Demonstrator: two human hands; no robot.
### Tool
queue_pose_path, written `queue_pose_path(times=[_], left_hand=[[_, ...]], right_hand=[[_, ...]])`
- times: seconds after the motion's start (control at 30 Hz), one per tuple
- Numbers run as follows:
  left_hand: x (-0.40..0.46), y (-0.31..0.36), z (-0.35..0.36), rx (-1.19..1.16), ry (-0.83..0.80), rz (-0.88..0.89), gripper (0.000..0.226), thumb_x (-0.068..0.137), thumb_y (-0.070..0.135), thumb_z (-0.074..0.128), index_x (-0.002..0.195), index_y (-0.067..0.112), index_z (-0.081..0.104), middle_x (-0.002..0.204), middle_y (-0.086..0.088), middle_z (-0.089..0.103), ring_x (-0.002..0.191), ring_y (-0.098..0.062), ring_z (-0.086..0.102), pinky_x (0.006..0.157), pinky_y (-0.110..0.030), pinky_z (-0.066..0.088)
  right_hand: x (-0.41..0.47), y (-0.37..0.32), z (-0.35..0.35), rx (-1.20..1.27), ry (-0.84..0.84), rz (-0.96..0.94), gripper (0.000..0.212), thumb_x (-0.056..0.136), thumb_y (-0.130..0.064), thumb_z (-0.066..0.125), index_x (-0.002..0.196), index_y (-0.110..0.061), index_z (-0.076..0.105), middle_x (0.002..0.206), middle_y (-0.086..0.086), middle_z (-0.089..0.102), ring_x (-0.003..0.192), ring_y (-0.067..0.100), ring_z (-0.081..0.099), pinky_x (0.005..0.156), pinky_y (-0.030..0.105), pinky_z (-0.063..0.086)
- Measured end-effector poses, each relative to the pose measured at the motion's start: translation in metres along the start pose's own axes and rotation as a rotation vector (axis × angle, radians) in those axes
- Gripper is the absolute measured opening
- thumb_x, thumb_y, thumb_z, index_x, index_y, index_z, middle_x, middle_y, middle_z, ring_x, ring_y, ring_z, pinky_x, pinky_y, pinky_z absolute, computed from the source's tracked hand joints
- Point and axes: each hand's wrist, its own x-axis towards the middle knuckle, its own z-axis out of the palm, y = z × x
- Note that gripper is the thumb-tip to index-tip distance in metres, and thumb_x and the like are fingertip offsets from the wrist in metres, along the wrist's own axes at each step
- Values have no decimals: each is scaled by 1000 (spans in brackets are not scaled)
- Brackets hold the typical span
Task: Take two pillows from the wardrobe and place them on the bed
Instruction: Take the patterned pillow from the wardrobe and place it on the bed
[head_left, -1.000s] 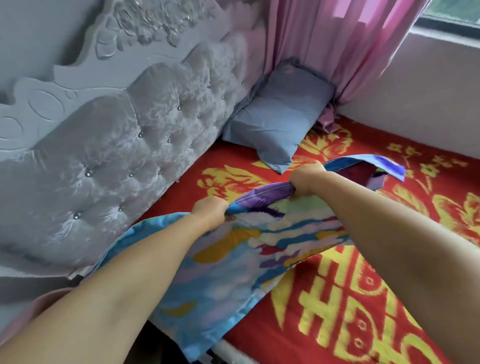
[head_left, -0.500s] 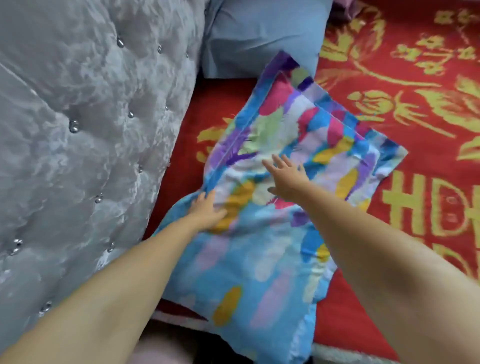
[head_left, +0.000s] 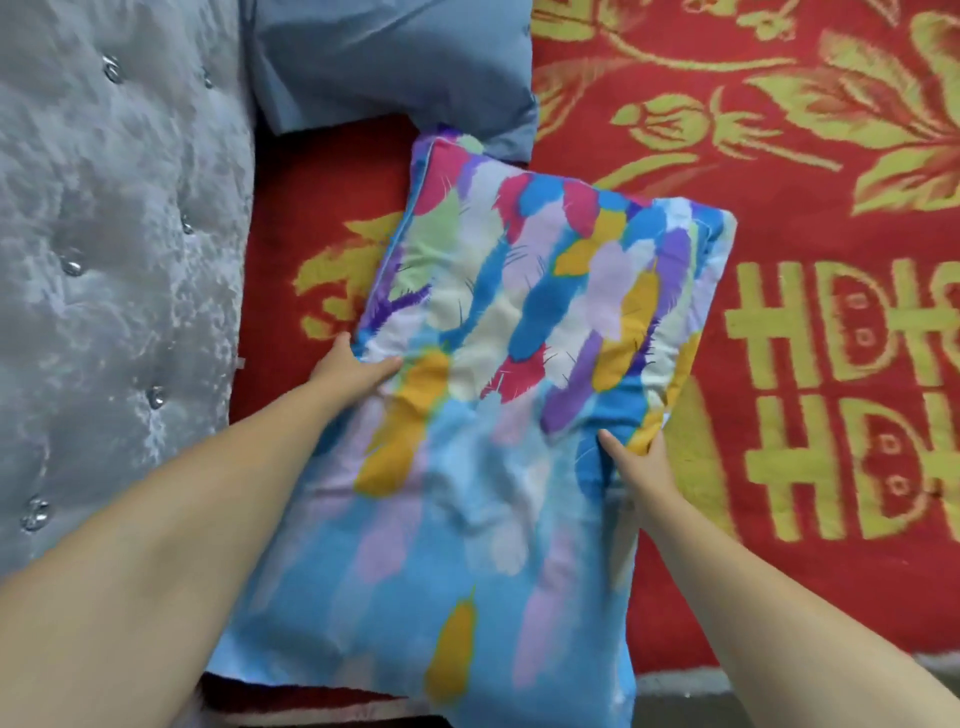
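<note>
Head view, centre of frame: the feather-print pillow (head_left: 519, 332) lies on the bed (head_left: 779, 182), its far corner overlapping the grey-blue pillow (head_left: 395, 57) at upper centre, beside the tufted headboard (head_left: 119, 234) at left. One second earlier both fists held the pillow's edge in the air; half a second ago both palms lay flat and open on it. Now the left hand (head_left: 353, 366) grips its left edge, thumb on top, and the right hand (head_left: 636, 460) pinches its right edge, thumb on top. Judgement: both pillows are on the bed; only final positioning remains. Legible writing: yellow characters resembling "HD", woven into the red blanket at right of frame; no brand is readable
</note>
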Motion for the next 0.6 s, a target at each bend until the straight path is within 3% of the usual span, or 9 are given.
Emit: queue_pose_path(times=[0.03,0.1,0.23,0.3,0.4,0.5,0.6], left_hand=[[-1,1,-5,-6,-13,47,62,73,48,72,120,12,56,120,-12,64,110,-30,60,93,-37,48],[-10,3,-13,-3,8,147,42,79,45,69,101,11,61,98,-8,67,95,-30,63,75,-34,45],[-35,3,-37,-37,315,253,38,80,47,66,88,12,53,75,-2,57,73,-28,55,64,-35,39],[-36,-2,-59,-98,463,241,36,80,46,67,82,14,50,69,0,55,70,-30,56,61,-34,39],[-16,-7,-87,-90,552,187,36,83,42,65,91,9,55,84,-15,63,82,-38,60,70,-41,47],[11,-17,-89,111,517,32,46,86,38,60,112,1,54,111,-28,57,104,-44,55,88,-49,47],[17,-32,-63,194,400,-110,67,89,38,55,144,11,29,137,-26,40,127,-40,39,102,-50,36]], right_hand=[[1,-3,0,13,-9,-23,56,85,-12,72,135,-12,46,130,11,60,119,29,58,105,48,44],[0,-15,5,20,-3,-45,44,86,-12,70,126,-18,53,123,7,65,111,25,62,100,46,49],[-1,-66,32,-24,-26,-166,34,89,-11,64,122,-18,58,116,11,68,80,8,61,71,22,50],[2,-106,56,-89,-48,-303,40,91,-10,60,131,-16,55,118,8,67,88,12,62,72,16,46],[14,-156,91,-233,-51,-424,51,93,-15,56,142,-22,45,122,10,64,112,27,59,91,28,43],[31,-167,112,-479,-157,-322,64,94,-20,53,151,-28,25,125,16,61,113,34,58,85,30,42],[37,-143,111,-686,-295,-212,78,93,-31,56,154,-31,7,132,21,55,112,36,58,77,29,40]])
